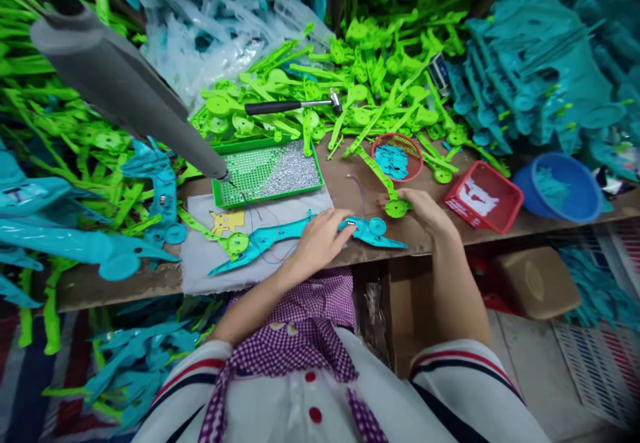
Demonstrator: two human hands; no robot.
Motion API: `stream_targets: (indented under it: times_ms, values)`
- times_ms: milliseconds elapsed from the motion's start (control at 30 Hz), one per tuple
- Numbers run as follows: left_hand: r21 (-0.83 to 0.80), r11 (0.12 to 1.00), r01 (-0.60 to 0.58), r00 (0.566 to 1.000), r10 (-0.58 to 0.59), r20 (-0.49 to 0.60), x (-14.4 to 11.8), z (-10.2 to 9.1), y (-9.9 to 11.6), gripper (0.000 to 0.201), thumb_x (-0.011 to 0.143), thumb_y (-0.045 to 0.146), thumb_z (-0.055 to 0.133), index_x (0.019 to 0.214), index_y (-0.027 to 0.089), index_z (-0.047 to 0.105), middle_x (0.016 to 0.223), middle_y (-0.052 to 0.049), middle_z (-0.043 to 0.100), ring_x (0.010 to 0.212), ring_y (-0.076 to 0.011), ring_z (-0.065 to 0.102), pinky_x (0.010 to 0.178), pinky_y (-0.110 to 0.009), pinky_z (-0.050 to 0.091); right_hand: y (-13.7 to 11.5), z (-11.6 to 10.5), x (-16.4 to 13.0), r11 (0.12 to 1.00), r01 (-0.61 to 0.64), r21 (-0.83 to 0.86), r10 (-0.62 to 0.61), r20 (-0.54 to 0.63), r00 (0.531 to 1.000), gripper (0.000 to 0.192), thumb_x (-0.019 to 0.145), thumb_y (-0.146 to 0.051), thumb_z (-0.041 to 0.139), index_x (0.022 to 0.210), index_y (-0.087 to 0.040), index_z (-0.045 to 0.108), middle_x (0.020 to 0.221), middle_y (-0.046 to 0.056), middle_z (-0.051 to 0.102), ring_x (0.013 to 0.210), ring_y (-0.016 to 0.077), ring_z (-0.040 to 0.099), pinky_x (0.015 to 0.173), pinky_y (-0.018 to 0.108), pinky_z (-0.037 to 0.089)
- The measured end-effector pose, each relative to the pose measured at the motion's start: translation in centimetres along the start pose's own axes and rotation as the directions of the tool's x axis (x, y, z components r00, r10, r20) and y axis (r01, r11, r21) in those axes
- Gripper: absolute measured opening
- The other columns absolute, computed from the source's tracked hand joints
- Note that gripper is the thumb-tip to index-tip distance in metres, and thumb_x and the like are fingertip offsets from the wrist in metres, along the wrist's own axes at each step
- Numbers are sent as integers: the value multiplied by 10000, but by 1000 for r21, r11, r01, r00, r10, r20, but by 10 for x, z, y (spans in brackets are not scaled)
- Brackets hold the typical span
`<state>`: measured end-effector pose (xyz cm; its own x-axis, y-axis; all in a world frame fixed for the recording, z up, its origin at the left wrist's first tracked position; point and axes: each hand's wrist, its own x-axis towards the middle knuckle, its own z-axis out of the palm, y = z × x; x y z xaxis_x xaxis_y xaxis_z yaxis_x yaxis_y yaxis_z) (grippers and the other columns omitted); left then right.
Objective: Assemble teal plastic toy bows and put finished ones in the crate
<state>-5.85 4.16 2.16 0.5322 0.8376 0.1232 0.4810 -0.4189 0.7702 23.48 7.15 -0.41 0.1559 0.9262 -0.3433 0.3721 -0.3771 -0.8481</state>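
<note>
A long blue plastic part (280,231) lies across the grey cloth (200,276) and the bench edge. My left hand (323,243) rests over its middle, fingers curled around it and partly hiding it. A thin bright-green plastic part (380,177) slants up from my right hand (425,209), which grips it by its round end. Another green part (237,243) with a round end overlaps the blue part's left end. Fine wires (265,213) trail over the cloth near a small dark metal-like piece by my left fingertips.
A green tray (235,196) holds many small metal pieces. Behind it a hammer (290,105) lies on piled green parts (360,89). A red basket (420,163), red box (510,209) and blue bowl (585,206) stand at right. A grey tool arm (130,89) hangs at upper left.
</note>
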Motion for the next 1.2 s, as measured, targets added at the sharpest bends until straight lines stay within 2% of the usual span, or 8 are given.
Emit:
stream_targets:
  times_ms: [200,433,500,600,700,767,967,1200]
  values:
    - [211,961,176,950,-222,219,75,47,8,452,925,388,659,1309,165,573,998,-125,745,1016,-317,687,941,-480,475,1,11,2,975,-113,193,91,119,989,287,747,-384,550,905,-218,724,859,78,775,875,257,718,840,401,572]
    - [-257,935,246,969,-240,55,63,34,-6,206,840,96,614,1011,200,663,828,-20,707,807,-196,689,785,-342,525,17,9,-18,998,40,-46,-43,-65,997,264,764,-380,571,892,-241,756,940,47,765,951,259,670,925,415,522]
    - [-525,819,232,955,-295,-38,51,23,-10,187,848,105,603,1011,196,621,832,-4,672,744,-147,676,712,-280,526,20,10,-38,997,40,-69,-50,-140,989,297,795,-407,577,946,-227,758,947,45,755,919,241,660,881,388,521]
    - [-857,490,162,897,-435,-79,28,3,-13,148,858,185,651,981,201,569,832,22,623,711,-109,688,678,-231,541,25,14,-68,996,27,91,-6,-217,976,397,827,-473,612,1127,-232,714,946,31,729,844,197,648,743,317,527]
    - [-979,190,76,876,-482,-25,1,-16,-12,250,806,256,760,939,212,553,821,40,620,738,-102,708,705,-214,567,28,23,-77,980,-10,199,42,-159,986,538,807,-527,659,1260,-238,633,844,8,683,727,169,624,620,281,506]
    - [-993,121,6,879,-474,-52,-15,-25,-11,300,762,266,817,902,212,557,819,43,635,752,-98,710,722,-207,576,29,30,-68,988,-8,155,28,-128,991,591,789,-544,673,1278,-218,616,755,-3,651,654,164,595,583,282,492]
    - [-923,352,-154,861,-410,-300,-36,-24,-19,232,809,293,789,886,212,586,826,24,660,869,-136,715,854,-282,571,26,40,-22,988,98,-120,-112,-113,987,459,791,-580,621,1026,-196,709,948,88,749,834,233,665,787,371,527]
    - [-462,874,149,905,-309,-292,-34,4,-48,106,886,256,633,978,203,630,966,-38,714,946,-170,678,886,-337,524,31,28,-24,996,1,-89,2,28,1000,547,712,-716,627,840,-187,682,807,61,725,733,207,629,693,331,513]
